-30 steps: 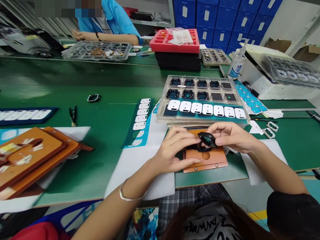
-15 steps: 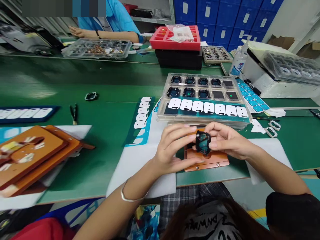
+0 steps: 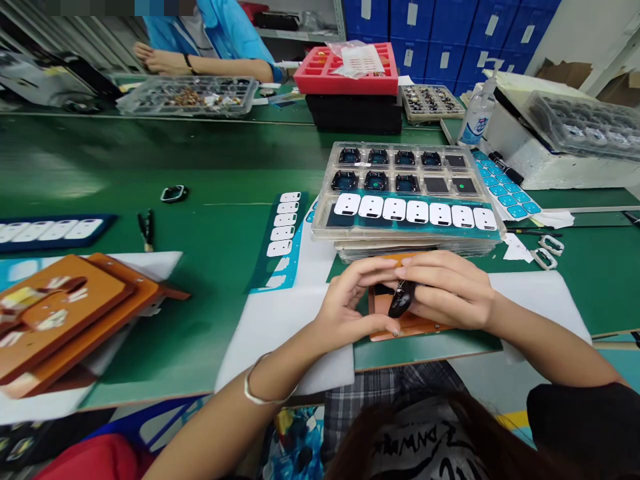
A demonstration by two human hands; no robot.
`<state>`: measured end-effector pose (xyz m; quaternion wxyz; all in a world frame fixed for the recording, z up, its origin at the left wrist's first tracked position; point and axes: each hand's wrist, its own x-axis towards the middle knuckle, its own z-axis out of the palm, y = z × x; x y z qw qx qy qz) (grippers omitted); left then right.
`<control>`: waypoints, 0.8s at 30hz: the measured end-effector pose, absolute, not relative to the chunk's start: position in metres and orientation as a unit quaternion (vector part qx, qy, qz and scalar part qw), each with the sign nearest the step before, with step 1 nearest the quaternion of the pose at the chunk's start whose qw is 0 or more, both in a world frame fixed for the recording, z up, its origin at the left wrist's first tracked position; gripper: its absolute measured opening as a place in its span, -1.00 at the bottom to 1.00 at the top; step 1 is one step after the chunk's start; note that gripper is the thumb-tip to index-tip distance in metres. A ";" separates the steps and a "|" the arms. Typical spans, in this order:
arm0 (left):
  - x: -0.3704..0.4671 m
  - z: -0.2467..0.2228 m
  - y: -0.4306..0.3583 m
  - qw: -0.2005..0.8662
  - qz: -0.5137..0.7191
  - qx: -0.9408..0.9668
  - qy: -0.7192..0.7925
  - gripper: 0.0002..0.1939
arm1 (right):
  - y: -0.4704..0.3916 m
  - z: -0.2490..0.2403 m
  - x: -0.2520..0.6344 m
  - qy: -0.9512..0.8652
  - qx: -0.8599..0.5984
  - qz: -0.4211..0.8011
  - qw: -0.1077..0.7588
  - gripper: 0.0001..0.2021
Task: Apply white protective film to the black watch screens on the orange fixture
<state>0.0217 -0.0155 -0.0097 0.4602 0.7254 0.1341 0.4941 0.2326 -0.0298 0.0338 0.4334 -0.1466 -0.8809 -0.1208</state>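
A small black watch case (image 3: pixel 401 299) is held on edge between my hands, its glossy side turned toward me. My right hand (image 3: pixel 453 291) is closed around its right side, with the fingers reaching over the top. My left hand (image 3: pixel 345 307) grips from the left, the thumb at the lower edge and the fingertips by the upper edge. Just beneath lies an orange fixture plate (image 3: pixel 420 328) with screws, partly covered by my hands. Behind it, a clear tray (image 3: pixel 325 230) holds several similar black cases in compartments, with a strip of white stickers (image 3: pixel 395 209) across its front.
Stacked orange fixtures (image 3: pixel 65 300) lie at the left. Tweezers (image 3: pixel 147 230) and another watch case (image 3: pixel 174 193) rest nearby. White foam sheets (image 3: pixel 285 333) flank the plate. At the back stand a red tray (image 3: pixel 345 83) and a pump bottle (image 3: pixel 477 117); a co-worker in blue (image 3: pixel 230 33) sits opposite.
The watch case has been turned so its open teal-lit inside no longer faces me. My right hand has rolled over it, fingers now across the top. The co-worker's hands have come together.
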 end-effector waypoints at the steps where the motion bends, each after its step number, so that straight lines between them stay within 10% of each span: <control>1: 0.022 -0.010 -0.016 0.463 0.496 0.722 0.136 -0.27 | -0.032 0.032 0.231 -0.878 -0.148 -0.117 0.439 -0.89; 9: 0.014 -0.009 -0.012 0.430 0.479 0.741 0.191 -0.30 | -0.035 0.034 0.228 -0.856 -0.220 -0.035 0.467 -0.55; 24: 0.010 0.000 -0.006 0.359 0.490 0.725 0.325 -0.69 | -0.028 0.047 0.251 -0.887 -0.377 0.146 0.225 -0.70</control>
